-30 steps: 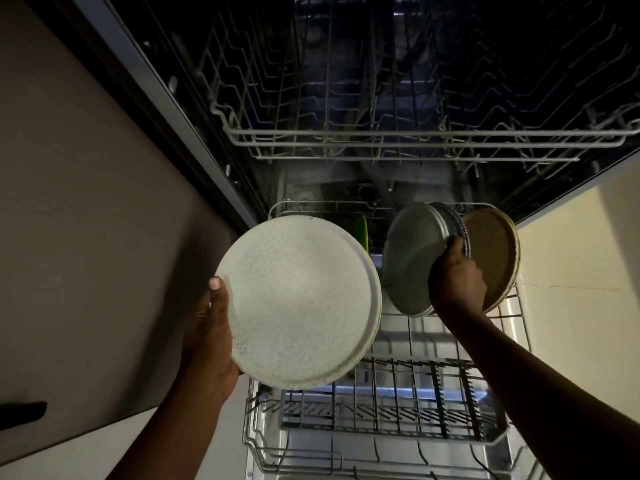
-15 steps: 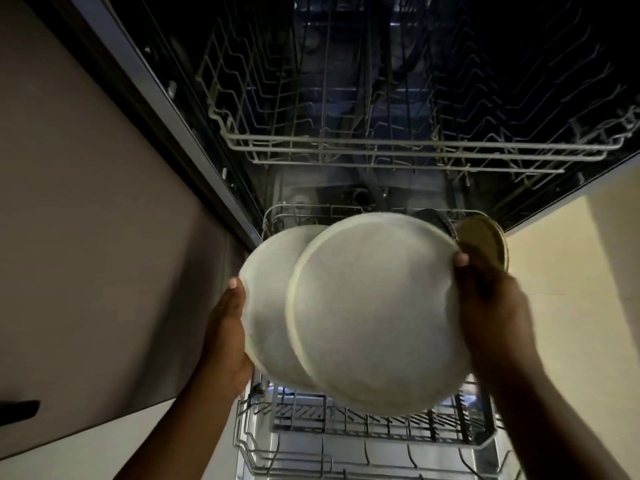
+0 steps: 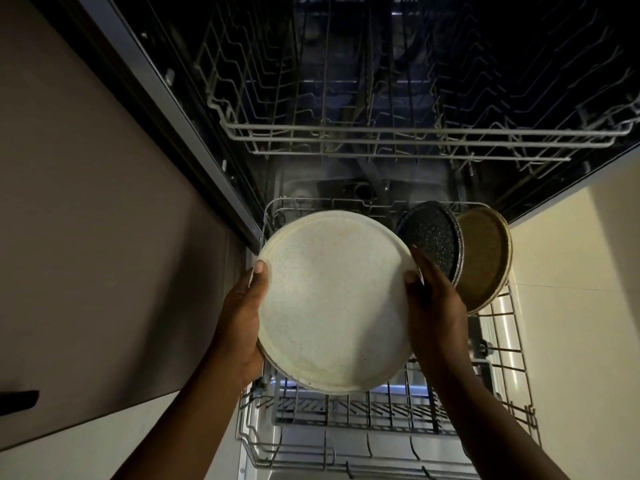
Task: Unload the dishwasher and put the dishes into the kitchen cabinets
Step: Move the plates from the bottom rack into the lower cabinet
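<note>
Here the left hand point(image 3: 244, 317) grips the left rim of a pale speckled plate point(image 3: 332, 303), thumb laid over the top face and fingers curled beneath, while the right hand point(image 3: 434, 303) clasps the opposite rim, its thumb on the face as well. A second pale rim shows just under the lower left edge, so the plate appears to lie on another of the same kind; how many are stacked cannot be told. The plate is held tilted above the pulled-out lower rack point(image 3: 512, 362) of the open dishwasher. Just behind the right hand, a dark speckled plate point(image 3: 433, 237) and a brown plate point(image 3: 485, 258) stand on edge in that rack, close against each other. Above them hangs the upper rack point(image 3: 381, 133). A beige cabinet front point(image 3: 86, 220) fills the left side.
</note>
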The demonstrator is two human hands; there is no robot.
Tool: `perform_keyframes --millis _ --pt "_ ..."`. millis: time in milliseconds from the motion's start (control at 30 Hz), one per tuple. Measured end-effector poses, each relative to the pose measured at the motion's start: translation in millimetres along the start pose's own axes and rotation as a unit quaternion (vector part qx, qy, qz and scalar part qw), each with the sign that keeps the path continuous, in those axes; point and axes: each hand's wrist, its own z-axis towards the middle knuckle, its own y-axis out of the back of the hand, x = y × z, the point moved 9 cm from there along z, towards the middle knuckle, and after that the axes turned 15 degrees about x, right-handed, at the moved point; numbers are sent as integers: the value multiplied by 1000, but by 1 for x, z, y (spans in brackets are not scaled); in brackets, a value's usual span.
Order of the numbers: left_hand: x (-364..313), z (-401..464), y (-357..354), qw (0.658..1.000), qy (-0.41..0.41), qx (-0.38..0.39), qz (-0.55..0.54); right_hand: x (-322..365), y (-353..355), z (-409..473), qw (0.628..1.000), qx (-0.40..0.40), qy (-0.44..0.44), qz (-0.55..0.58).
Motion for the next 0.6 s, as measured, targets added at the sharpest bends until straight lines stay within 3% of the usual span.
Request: perform_keyframes --millis 100,167,267,433,600 --pt "-4 -2 4 999 -24 -23 36 -3 5 3 1000 16 6 3" --pt "-3 -2 6 998 -40 -31 47 -9 25 11 998 -51 1 -43" --pt "-4 -3 11 997 -39 -38 47 -40 65 35 976 -160 -88 -120" --pt "-5 -2 22 998 -26 -54 38 -78 54 72 978 -1 -145 -148" --pt "-12 1 28 997 -50 -57 33 -41 78 53 984 -106 -84 -118"
